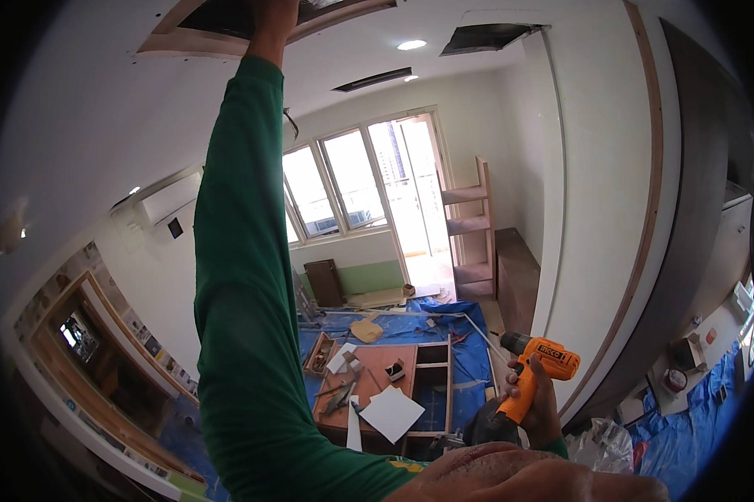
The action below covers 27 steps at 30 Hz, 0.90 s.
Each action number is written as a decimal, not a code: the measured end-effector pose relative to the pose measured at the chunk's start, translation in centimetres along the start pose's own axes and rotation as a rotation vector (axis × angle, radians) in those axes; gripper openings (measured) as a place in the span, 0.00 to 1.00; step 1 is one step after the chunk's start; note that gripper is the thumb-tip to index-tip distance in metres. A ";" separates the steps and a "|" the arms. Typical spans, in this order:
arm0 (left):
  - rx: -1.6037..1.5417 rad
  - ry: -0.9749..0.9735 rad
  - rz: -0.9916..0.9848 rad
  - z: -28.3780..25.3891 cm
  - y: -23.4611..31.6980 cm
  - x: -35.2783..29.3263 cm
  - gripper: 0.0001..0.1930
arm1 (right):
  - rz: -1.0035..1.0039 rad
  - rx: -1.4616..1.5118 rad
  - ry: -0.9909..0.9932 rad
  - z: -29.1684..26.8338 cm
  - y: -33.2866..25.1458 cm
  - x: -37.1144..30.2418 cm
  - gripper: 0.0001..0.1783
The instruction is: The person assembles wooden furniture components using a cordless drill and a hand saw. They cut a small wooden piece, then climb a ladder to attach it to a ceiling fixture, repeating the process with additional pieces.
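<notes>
My left arm, in a green sleeve, stretches straight up to the ceiling. At the top edge, my left hand (275, 15) is at a wood-framed ceiling opening (194, 39); its fingers are cut off by the picture, so I cannot see what they touch. Lower right, my right hand (537, 393) is wrapped round the handle of an orange and black cordless drill (552, 358). The drill is held away from any surface, with its chuck pointing left.
Below stands a brown work table (377, 361) with white panels, tools and a small box. Blue sheeting (469, 335) covers the floor. Wooden shelving (475, 226) stands by the bright doorway. Other dark openings (485, 38) cut the ceiling. A white wall panel (598, 192) rises on the right.
</notes>
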<state>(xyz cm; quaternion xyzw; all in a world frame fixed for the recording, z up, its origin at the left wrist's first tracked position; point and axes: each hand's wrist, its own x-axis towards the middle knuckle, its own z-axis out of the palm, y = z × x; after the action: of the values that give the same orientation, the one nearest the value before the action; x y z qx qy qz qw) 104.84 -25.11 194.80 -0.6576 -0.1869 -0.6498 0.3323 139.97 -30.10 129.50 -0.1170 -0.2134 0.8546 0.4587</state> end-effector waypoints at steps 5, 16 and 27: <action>0.293 -0.235 -0.197 2.3 2.7 -1.2 0.48 | -0.037 0.061 0.090 -1.7 -0.8 -0.8 0.24; 0.316 -0.288 -0.154 0.7 1.9 0.4 0.35 | -0.131 0.072 0.212 -4.9 -2.4 -2.0 0.23; 0.311 -0.301 -0.220 1.7 1.6 -0.2 0.41 | -0.085 0.091 0.226 -6.6 -1.6 -1.3 0.22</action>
<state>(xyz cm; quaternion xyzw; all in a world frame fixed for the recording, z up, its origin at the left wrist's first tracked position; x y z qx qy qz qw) 107.16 -25.06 194.45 -0.6637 -0.4025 -0.5403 0.3249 144.40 -28.70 124.45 -0.1826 -0.1259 0.8246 0.5204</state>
